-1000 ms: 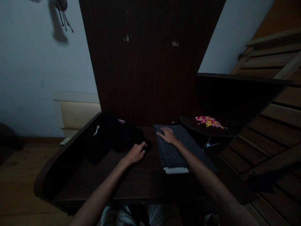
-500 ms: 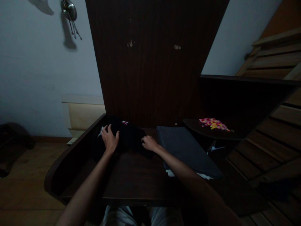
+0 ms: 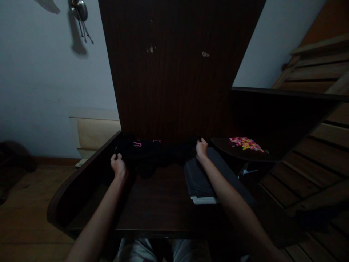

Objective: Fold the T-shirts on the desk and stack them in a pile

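A black garment (image 3: pixel 152 156) with pink lettering is stretched sideways across the back of the dark wooden desk (image 3: pixel 158 207). My left hand (image 3: pixel 119 165) is closed on its left end, beside the desk's raised side. At the other end, my right hand (image 3: pixel 201 148) grips the black cloth in a fist, above the far edge of a folded dark grey cloth (image 3: pixel 201 178). A whitish layer shows under the near edge of that grey cloth. The garment's exact kind is hard to make out in the dim light.
On a corner shelf (image 3: pixel 268 157) to the right lies a cluster of small pink and yellow pieces (image 3: pixel 247 143). A tall dark panel (image 3: pixel 177 91) rises behind the desk. Wooden slats (image 3: pixel 308 167) stand at the far right, and a curved side board (image 3: pixel 58 203) bounds the left.
Both hands have closed on the black garment. My right hand has moved right and away, pulling the cloth out wider, and more pink lettering now shows. The grey cloth's near edge has shifted slightly.
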The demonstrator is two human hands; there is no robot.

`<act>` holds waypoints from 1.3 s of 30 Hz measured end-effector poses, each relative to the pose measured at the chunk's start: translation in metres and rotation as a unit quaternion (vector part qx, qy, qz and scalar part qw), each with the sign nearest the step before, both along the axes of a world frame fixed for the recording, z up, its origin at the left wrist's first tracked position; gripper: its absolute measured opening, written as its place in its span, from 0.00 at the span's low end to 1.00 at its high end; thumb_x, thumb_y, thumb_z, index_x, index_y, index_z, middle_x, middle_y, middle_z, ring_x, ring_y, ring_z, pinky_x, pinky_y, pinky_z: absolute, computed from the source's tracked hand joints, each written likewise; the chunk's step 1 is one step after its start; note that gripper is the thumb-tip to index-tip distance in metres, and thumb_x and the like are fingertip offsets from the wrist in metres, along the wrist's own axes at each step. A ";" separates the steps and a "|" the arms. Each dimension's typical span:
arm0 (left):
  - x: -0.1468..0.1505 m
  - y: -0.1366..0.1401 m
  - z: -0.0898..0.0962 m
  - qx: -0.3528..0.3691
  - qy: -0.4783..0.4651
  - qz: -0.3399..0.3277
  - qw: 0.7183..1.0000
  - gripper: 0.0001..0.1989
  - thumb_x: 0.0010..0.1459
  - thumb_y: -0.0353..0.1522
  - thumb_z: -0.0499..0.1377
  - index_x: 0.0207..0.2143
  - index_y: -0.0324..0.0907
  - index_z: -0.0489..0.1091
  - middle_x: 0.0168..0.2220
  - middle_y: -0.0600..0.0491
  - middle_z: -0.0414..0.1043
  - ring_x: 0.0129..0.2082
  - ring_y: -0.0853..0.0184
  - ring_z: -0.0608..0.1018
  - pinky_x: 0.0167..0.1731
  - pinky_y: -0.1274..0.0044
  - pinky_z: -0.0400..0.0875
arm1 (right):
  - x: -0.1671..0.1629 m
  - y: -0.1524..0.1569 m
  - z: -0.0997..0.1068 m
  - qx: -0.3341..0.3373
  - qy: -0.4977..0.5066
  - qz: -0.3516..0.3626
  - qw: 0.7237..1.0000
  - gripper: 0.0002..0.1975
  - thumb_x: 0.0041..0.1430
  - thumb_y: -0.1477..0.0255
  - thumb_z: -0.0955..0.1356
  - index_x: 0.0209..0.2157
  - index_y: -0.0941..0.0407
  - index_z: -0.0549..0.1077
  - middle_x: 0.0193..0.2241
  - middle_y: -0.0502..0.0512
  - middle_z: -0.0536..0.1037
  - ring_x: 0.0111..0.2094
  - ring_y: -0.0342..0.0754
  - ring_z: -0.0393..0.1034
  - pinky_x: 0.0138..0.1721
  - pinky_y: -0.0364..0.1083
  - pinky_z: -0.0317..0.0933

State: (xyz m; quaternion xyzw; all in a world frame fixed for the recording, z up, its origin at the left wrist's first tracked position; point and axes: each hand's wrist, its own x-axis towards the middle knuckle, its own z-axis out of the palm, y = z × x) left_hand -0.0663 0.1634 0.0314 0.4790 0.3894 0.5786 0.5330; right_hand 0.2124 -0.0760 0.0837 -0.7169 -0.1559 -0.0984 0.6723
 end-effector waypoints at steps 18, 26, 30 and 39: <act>0.002 -0.110 0.076 -0.034 0.021 -0.508 0.860 0.22 0.41 0.45 0.70 0.30 0.40 0.68 0.25 0.56 0.70 0.21 0.69 0.73 0.21 0.74 0.74 | -0.101 0.058 0.014 -0.195 -0.349 0.507 0.764 0.18 0.53 0.80 0.64 0.43 0.54 0.77 0.49 0.57 0.76 0.55 0.52 0.64 0.55 0.52 0.57; -0.009 -0.079 0.072 0.153 0.178 -0.325 0.916 0.30 0.30 0.33 0.73 0.41 0.42 0.72 0.43 0.51 0.76 0.46 0.58 0.76 0.49 0.67 0.70 | -0.095 0.069 0.031 -0.120 -0.217 0.453 0.856 0.09 0.51 0.79 0.59 0.29 0.56 0.69 0.27 0.49 0.71 0.33 0.46 0.66 0.36 0.43 0.60; -0.002 -0.073 0.065 0.107 0.183 -0.334 0.919 0.18 0.40 0.36 0.69 0.35 0.40 0.76 0.35 0.49 0.78 0.39 0.56 0.78 0.43 0.67 0.71 | -0.095 0.061 0.048 -0.105 -0.208 0.440 0.868 0.04 0.52 0.75 0.61 0.28 0.55 0.66 0.27 0.47 0.69 0.32 0.46 0.64 0.37 0.43 0.60; 0.032 -0.090 0.093 0.010 -0.002 -0.247 0.969 0.13 0.48 0.39 0.64 0.34 0.40 0.74 0.31 0.52 0.77 0.35 0.62 0.78 0.39 0.72 0.71 | -0.101 0.046 0.082 -0.041 -0.155 0.377 0.912 0.06 0.61 0.68 0.59 0.31 0.53 0.63 0.24 0.47 0.66 0.28 0.44 0.63 0.29 0.41 0.59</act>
